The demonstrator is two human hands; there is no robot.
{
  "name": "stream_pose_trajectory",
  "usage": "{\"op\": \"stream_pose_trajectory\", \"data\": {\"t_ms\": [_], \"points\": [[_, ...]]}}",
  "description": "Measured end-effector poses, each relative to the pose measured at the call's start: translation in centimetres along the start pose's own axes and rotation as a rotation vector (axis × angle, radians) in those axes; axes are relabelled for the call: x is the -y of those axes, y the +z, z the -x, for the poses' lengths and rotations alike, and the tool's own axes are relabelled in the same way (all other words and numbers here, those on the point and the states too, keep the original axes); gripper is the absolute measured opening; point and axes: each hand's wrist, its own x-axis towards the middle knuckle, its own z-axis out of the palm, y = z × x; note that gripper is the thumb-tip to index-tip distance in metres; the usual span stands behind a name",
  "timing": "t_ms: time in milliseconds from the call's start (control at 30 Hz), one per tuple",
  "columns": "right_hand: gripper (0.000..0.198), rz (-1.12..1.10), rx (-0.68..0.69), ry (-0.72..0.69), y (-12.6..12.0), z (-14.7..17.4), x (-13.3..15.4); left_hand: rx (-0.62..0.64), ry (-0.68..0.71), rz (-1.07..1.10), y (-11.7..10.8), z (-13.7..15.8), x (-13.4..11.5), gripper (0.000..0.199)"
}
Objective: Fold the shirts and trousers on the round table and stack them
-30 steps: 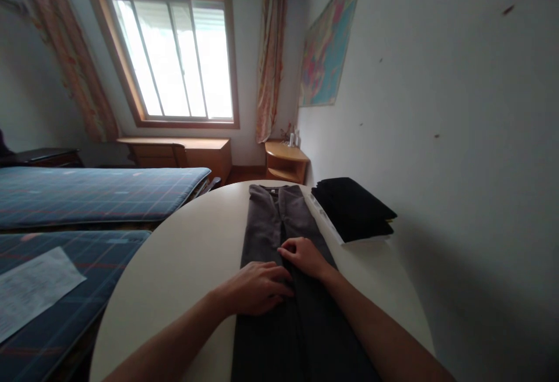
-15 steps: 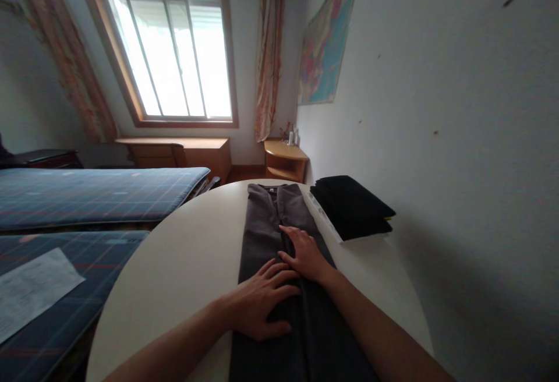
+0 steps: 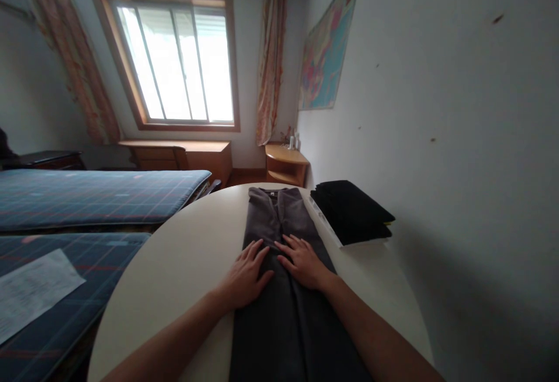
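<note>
A dark grey garment [image 3: 271, 324] with a collar and a small label at its far end lies lengthwise, sides folded in, on the round cream table [image 3: 183, 265]. My left hand [image 3: 246, 275] rests on its left edge, fingers spread and palm down. Across the front seam, my right hand [image 3: 304, 261] lies flat on the cloth with its fingers apart. Neither hand grips anything. The fingertips of both hands are close together near the garment's middle. Its near end runs out of the bottom of the view.
A stack of folded black cloth [image 3: 349, 210] sits on a white flat package at the table's right, near the wall. To the left are plaid mattresses [image 3: 109, 195], one bearing a sheet of paper [image 3: 37, 292]. A small corner shelf [image 3: 286, 155] stands beyond the table.
My left hand has slid away from me and to the left, onto the garment's left side. My right hand has shifted slightly towards me. The view has tipped up a little.
</note>
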Motion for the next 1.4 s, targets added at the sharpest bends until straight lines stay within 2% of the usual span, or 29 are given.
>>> {"op": "stream_pose_trajectory", "data": {"t_ms": [67, 233, 400, 567, 700, 800, 1000, 1167, 1400], "points": [[0.054, 0.007, -0.011, 0.011, 0.0, -0.1, 0.1, 0.004, -0.049, -0.049, 0.5, 0.0, 0.9, 0.053], [0.054, 0.013, -0.041, 0.013, 0.1, -0.2, 0.1, -0.037, -0.058, -0.08, 0.9, -0.1, 1.5, 0.051], [0.045, 0.022, -0.101, -0.058, -0.9, 0.7, 0.9, -0.097, -0.089, -0.058, 0.3, -0.7, 2.5, 0.032], [0.044, 0.016, -0.021, -0.139, -2.1, 2.7, 2.0, -0.191, -0.213, -0.108, -0.3, -1.2, 4.2, 0.025], [0.05, 0.025, 0.045, -0.147, -1.8, 3.4, 2.3, -0.166, -0.239, -0.118, 0.0, -1.2, 4.9, 0.03], [0.05, 0.023, 0.045, -0.107, -1.5, 3.1, 2.2, -0.138, -0.247, -0.13, 0.2, -1.2, 4.8, 0.035], [0.045, 0.008, -0.066, -0.05, -1.8, 0.6, 1.6, -0.089, -0.261, -0.171, -0.1, -1.2, 4.4, 0.043], [0.043, 0.014, -0.165, -0.008, -2.1, -3.6, 0.8, -0.068, -0.283, -0.17, -0.3, -1.2, 4.4, 0.047], [0.037, 0.076, -0.122, 0.132, -0.7, -9.7, 0.2, -0.045, -0.315, -0.158, 0.0, -1.4, 4.9, 0.053]]}}
